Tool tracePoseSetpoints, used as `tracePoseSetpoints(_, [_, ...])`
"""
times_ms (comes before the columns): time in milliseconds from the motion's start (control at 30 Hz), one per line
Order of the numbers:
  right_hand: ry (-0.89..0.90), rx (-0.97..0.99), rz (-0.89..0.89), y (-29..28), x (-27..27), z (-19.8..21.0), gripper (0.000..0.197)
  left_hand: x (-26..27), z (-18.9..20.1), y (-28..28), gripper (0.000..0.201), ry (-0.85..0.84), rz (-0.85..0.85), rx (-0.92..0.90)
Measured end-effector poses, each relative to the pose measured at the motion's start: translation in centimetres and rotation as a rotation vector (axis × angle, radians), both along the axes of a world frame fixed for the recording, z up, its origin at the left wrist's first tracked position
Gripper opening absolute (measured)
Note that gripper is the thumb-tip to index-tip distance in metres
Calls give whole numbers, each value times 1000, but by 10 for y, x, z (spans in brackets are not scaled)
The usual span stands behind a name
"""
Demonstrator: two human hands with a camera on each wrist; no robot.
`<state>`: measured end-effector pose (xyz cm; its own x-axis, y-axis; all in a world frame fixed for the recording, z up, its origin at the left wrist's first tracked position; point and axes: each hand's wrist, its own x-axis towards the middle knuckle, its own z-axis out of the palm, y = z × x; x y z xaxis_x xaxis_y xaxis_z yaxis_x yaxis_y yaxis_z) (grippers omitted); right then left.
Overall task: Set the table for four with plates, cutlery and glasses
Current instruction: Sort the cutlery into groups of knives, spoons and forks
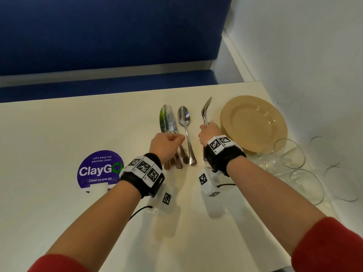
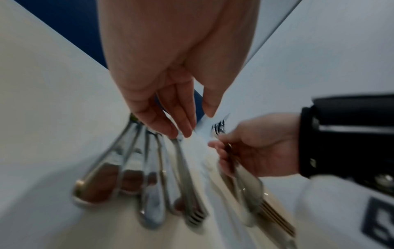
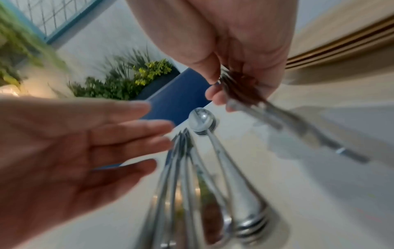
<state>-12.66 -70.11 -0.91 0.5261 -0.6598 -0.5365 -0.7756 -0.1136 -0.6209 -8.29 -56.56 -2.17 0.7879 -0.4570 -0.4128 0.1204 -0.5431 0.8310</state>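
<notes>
Because the right hand [image 1: 208, 134] has its grip closed round a bundle of forks [image 1: 206, 110], tines up and handles hanging below the fist, one fork could slide out if the fingers ease, and drop onto the tabletop [image 1: 59, 134]. Swinging toward 3 o'clock, the bundle could knock the plates [image 1: 253, 122] stacked just beside it, or the glasses [image 1: 289, 154] lying near them at about 4 o'clock. The left hand [image 1: 167, 146], fingers loose and holding nothing, hovers over the handles of the knives [image 1: 168, 119]; brushing them could scatter that pile into the spoons [image 1: 184, 116] at its right. No place is laid yet.
</notes>
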Motion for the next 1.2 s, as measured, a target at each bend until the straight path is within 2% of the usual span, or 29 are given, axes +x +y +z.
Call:
tracePoseSetpoints(100, [142,-179,118,-8,7,-5,17,19,-6,16,29,-24,75,38])
tracePoseSetpoints(167, [247,-276,213,-8,10,-10,25,28,-11,24,25,-23,110,52])
tracePoseSetpoints(200, [275,-300,234,-9,12,-13,21,31,-13,26,24,-29,124,59])
tracePoseSetpoints(233, [284,-319,256,-9,14,-16,15,33,-15,28,23,-38,136,67])
tracePoseSetpoints(333, [292,-392,305,-11,15,-23,21,38,-19,29,23,-60,137,79])
tracePoseSetpoints(433, [294,-445,341,-14,15,-26,18,40,-22,28,22,-64,121,77])
tracePoseSetpoints(533, [312,-488,334,-18,14,-27,18,42,-23,27,21,-59,114,67])
tracePoseSetpoints(600, [308,-494,319,-20,13,-30,36,43,-24,28,19,-56,114,60])
tracePoseSetpoints(667, [290,-476,318,-20,14,-30,42,44,-25,29,17,-53,114,60])
tracePoseSetpoints(900, [293,-499,320,-20,15,-27,39,42,-29,31,23,-33,69,97])
tracePoseSetpoints(1200, [289,-515,334,-21,17,-34,38,40,-35,13,47,-129,26,186])
